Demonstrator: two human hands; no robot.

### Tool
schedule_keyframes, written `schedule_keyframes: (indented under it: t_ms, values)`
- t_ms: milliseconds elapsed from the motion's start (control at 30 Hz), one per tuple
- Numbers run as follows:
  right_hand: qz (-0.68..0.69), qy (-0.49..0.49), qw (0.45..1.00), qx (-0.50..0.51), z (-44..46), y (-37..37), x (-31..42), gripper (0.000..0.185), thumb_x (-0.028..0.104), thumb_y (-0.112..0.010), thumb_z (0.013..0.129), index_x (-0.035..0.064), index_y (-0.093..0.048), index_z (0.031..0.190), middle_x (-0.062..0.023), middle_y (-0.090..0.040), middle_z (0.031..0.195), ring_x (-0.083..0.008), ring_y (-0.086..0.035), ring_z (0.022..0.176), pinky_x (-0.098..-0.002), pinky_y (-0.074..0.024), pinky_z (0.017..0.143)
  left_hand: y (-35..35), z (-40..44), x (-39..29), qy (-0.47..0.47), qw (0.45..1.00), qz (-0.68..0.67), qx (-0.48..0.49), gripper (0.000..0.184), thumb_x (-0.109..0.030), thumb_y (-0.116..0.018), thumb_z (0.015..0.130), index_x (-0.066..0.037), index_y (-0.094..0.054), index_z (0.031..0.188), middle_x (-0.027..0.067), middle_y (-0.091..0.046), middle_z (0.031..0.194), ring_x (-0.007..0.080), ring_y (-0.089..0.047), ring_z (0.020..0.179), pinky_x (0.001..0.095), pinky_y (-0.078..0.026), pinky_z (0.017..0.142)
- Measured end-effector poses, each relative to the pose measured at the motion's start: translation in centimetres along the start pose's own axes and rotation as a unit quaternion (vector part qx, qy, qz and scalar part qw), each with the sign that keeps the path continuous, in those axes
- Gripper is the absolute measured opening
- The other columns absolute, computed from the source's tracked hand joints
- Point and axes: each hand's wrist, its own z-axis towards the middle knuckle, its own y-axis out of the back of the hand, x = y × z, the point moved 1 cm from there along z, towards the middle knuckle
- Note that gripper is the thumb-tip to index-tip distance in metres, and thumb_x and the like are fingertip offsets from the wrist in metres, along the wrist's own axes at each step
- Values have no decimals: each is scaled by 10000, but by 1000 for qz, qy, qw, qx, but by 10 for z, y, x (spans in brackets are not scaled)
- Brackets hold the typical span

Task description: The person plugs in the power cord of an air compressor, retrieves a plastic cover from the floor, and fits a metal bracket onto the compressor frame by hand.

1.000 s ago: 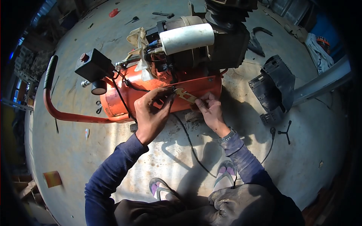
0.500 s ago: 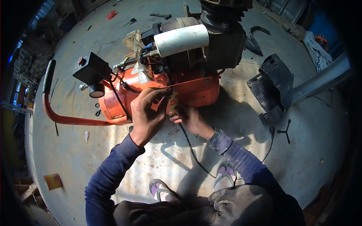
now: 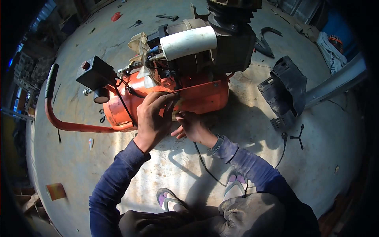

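An air compressor with an orange tank (image 3: 209, 96) lies in front of me. On top sit its dark motor and a white cylinder (image 3: 188, 42). My left hand (image 3: 154, 118) is at the tank's near side, thumb and fingertips pinched together near the bracket edge; what they grip is too small to make out. Just right of it, my right hand (image 3: 194, 128) has its thumb and index finger pressed together beside a small yellowish-brown piece, mostly hidden, while its other fingers are loosely curled. A black cable (image 3: 205, 164) runs on the floor below the hands.
The black pressure switch box (image 3: 96, 73) and gauge (image 3: 101, 94) stand at the tank's left, by the orange handle (image 3: 79, 125). Right lie a black plastic cover (image 3: 284, 93), a plug (image 3: 284, 136) and a three-armed wrench (image 3: 299, 137). A hammer (image 3: 167, 17) lies behind.
My right hand has shifted slightly left and turned, covering most of the yellowish-brown piece that showed between the hands. My left hand stays nearly in place.
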Motion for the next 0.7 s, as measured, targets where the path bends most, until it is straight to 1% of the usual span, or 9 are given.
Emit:
schedule_keyframes:
  t_ms: [33,133,233,400,533,667,700]
  values:
    - [1,-3,1000,2,-1,0,-1,307,237,-397,1021,-32,-440,1163,-122,-564,1007,-282,-717,810,-308,-585,542,0,0,0,-1,1000,-1,0,220,58,-649,763,-26,-694,960,123,-658,883,289,-658,790,327,-522,687]
    - [4,-8,1000,4,-1,-2,-2,313,237,-392,1021,-29,-435,1181,-125,-566,1053,-281,-717,806,-304,-581,525,1,0,1,7,1000,7,4,184,19,-693,796,-20,-699,976,99,-671,893,199,-658,730,275,-515,665]
    - [56,-24,998,8,0,-5,-3,332,261,-392,1019,-11,-436,1204,-132,-573,1087,-276,-717,798,-303,-583,529,2,0,1,-3,1000,21,8,178,14,-694,796,-18,-698,971,101,-672,894,203,-665,739,277,-517,668]
    - [60,-38,997,15,-6,-17,9,352,280,-388,1015,7,-432,1234,-124,-570,1078,-273,-715,768,-299,-582,529,3,0,1,-9,999,29,15,180,13,-686,799,-21,-700,975,102,-675,903,213,-673,758,278,-522,676]
    - [87,-52,995,-2,-2,-20,16,362,281,-380,1013,10,-429,1247,-126,-568,1077,-275,-712,765,-306,-576,525,5,3,2,-21,999,36,19,192,29,-679,797,-25,-701,980,103,-676,910,220,-676,774,282,-529,689]
    - [44,-42,998,-24,4,-9,2,343,264,-410,1006,5,-465,1224,-127,-600,1042,-246,-712,780,-297,-553,493,6,3,5,-35,999,30,25,199,37,-679,795,-23,-700,983,103,-676,914,220,-678,786,284,-535,700]
    - [-3,-13,999,-39,3,-4,-1,336,267,-432,1002,11,-480,1215,-133,-607,1027,-240,-707,747,-302,-548,491,6,3,5,-34,999,30,25,199,37,-679,795,-23,-700,983,103,-676,914,220,-678,786,284,-535,700]
